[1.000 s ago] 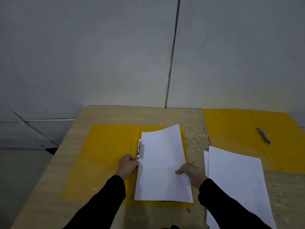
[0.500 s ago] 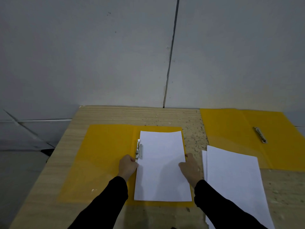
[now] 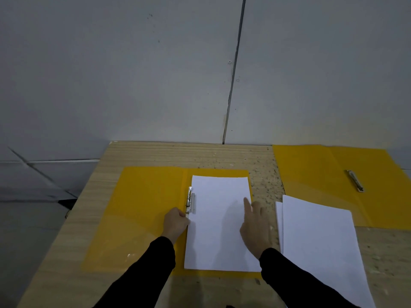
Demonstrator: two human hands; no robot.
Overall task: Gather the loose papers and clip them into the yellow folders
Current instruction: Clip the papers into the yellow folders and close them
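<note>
An open yellow folder (image 3: 142, 210) lies on the wooden table in front of me. A white paper stack (image 3: 218, 236) lies flat on its right half, its left edge beside the raised metal clip (image 3: 190, 200). My left hand (image 3: 175, 223) is curled at the clip's near end and pinches its lever. My right hand (image 3: 255, 227) rests on the stack's right side with fingers straight, index finger pointing away from me. A second open yellow folder (image 3: 311, 174) with a flat metal clip (image 3: 355, 180) lies at the far right.
A loose pile of white sheets (image 3: 320, 245) lies to the right of my right hand, overlapping the near edge of the second folder. The table's left edge (image 3: 66, 218) drops to a grey floor. A grey wall stands just behind the table.
The paper's far end, curled up a second ago, now lies flat on the folder. My right hand slid from the sheet's right edge onto it and straightened its fingers. My left hand stayed at the clip.
</note>
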